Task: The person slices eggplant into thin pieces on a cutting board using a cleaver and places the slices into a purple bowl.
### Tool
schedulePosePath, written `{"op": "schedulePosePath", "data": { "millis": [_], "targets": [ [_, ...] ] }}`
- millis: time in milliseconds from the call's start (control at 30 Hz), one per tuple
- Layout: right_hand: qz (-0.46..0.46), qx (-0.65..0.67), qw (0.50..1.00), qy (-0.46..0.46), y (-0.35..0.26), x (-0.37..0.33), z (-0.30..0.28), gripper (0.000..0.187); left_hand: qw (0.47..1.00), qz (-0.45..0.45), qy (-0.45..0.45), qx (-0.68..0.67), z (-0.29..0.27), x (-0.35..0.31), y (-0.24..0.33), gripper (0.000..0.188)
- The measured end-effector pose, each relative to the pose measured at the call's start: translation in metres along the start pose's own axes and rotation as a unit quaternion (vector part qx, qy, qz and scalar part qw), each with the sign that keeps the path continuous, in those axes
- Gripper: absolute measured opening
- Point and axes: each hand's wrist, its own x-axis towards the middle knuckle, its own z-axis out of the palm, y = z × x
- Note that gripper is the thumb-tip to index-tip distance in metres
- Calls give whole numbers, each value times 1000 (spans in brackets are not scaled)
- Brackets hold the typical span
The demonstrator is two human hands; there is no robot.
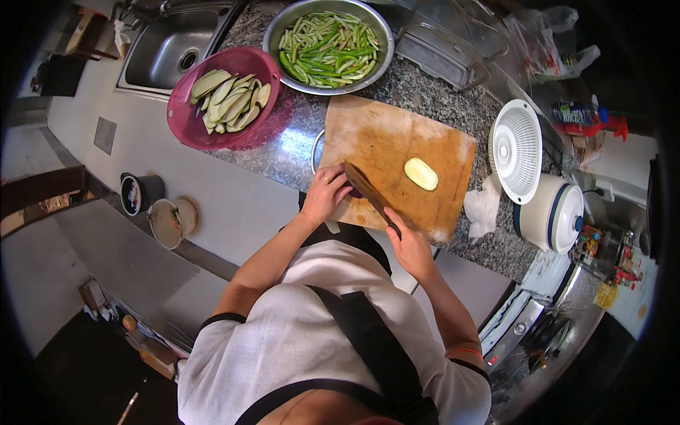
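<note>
My right hand [409, 244] is closed round the handle of a kitchen knife [367, 190], whose dark blade slants to the upper left over the near-left part of a wooden cutting board [382, 131]. Beside the blade, my left hand [326, 191] has its fingers curled onto a dark purple eggplant [355, 193], mostly hidden by fingers and knife. A pale oval slice [421, 173] with a thin green rim lies flat on the board, right of the knife.
Left of the board sits a pink basin [177, 106] of pale cut wedges. Behind it stands a metal bowl [268, 39] of cut green beans and peppers. A white strainer [515, 151], a lidded cooker [549, 212] and crumpled tissue [483, 207] are at the right; a sink [170, 49] is far left.
</note>
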Motion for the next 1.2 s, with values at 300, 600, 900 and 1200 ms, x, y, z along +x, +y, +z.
{"op": "schedulePosePath", "data": {
  "millis": [300,600,900,1200],
  "targets": [
    [85,49,991,-88,-9,4,-14,39,1000,-2,-19,12,-4,8,1,30],
    [-1,62,998,-32,11,22,9,42,999,-15,-32,11,-3,6,1,27],
    [29,60,997,-25,7,50,25,41,1000,-13,2,22,2,5,2,27],
    [11,47,998,-40,14,3,-2,42,998,-20,45,35,8,2,2,25]
  ]
}}
